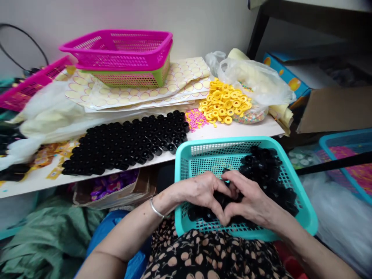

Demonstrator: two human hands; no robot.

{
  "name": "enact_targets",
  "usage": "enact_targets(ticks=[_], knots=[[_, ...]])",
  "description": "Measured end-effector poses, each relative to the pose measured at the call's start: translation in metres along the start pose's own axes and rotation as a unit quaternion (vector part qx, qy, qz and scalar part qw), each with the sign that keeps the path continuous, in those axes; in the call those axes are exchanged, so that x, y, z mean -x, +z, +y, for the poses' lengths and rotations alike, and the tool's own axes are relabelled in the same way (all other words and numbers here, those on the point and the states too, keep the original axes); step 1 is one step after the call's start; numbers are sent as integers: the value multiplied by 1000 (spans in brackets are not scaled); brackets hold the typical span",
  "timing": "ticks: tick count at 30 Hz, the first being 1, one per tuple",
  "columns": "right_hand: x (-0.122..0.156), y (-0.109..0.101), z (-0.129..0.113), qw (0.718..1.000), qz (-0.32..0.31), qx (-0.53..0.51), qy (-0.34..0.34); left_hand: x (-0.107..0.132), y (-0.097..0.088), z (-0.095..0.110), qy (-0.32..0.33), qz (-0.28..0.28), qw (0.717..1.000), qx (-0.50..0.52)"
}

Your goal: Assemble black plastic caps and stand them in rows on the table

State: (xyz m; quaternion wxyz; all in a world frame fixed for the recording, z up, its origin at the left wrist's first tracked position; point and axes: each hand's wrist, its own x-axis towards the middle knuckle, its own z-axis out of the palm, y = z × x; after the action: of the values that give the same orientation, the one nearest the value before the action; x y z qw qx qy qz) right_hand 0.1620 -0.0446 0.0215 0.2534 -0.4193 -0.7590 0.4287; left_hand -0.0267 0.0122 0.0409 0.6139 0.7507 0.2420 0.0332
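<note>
Small black plastic caps point(271, 176) are gathered in the turquoise plastic basket point(203, 155) by the left hand point(200, 192) and the right hand point(251, 201). Both hands are cupped narrowly around some caps, fingertips touching. Rows of black caps point(124, 143) are seen on the white board point(232, 130) behind.

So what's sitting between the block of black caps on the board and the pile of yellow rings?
In the head view, a small heap of pink beads lies on the white board between the black caps and the yellow rings.

Two hands: left hand point(203, 192), right hand point(251, 201). Two pink baskets point(116, 48), one green basket point(136, 79) and two teal baskets point(186, 162). The black caps point(128, 141) on the table point(238, 130) and the yellow rings point(223, 102) are too many to count, perhaps dozens each.
</note>
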Motion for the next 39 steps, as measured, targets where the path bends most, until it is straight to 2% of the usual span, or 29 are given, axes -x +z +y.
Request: enact_targets(ticks=[2,3,5,7,9,11,13,14,16,20,23,25,28,30,32,34,35,36,37,39], knots=[[-5,4,-4,1000,3,-20,5,12,-3,4,22,2,1000,17],[-7,6,-5,999,18,-29,5,20,-5,6,36,23,999,23],[-9,7,-2,997,66,-47,8,40,-8,9,73,111,991,31],[-9,5,6,992,114,-48,19,61,-9,4,100,255,961,23],[-8,-1,20,986,157,-31,43,81,-10,-11,96,428,899,5],[-4,-9,35,979,191,2,71,93,-12,-35,51,582,811,-14],[3,-18,48,972,210,47,98,95,-15,-61,-8,678,734,-33],[6,-23,54,968,214,72,109,94,-17,-73,-36,705,707,-45],[13,-31,61,962,212,119,125,85,-21,-90,-78,731,673,-79],[18,-39,60,962,176,155,137,64,-31,-102,-125,747,635,-151],[9,-34,46,960,119,222,120,51,-36,-107,-158,749,627,-146],[-4,-26,36,943,40,311,112,44,-37,-110,-160,758,627,-80],[-32,-12,28,904,-66,408,107,38,-35,-113,-123,761,635,52],[-50,-5,30,899,-94,417,98,38,-31,-109,-99,765,631,88],[-63,-4,36,903,-110,405,89,44,-25,-96,-77,781,616,61],[-67,-7,40,909,-118,392,81,51,-16,-74,-52,789,611,-17],[-66,-11,41,910,-119,390,77,54,-10,-62,-36,775,627,-68],[-62,-14,42,916,-108,380,71,57,-5,-50,-19,739,663,-119],[-57,-18,42,931,-81,349,70,58,1,-39,-5,675,718,-166],[-43,-24,41,974,9,203,96,56,14,-25,3,471,849,-239]])
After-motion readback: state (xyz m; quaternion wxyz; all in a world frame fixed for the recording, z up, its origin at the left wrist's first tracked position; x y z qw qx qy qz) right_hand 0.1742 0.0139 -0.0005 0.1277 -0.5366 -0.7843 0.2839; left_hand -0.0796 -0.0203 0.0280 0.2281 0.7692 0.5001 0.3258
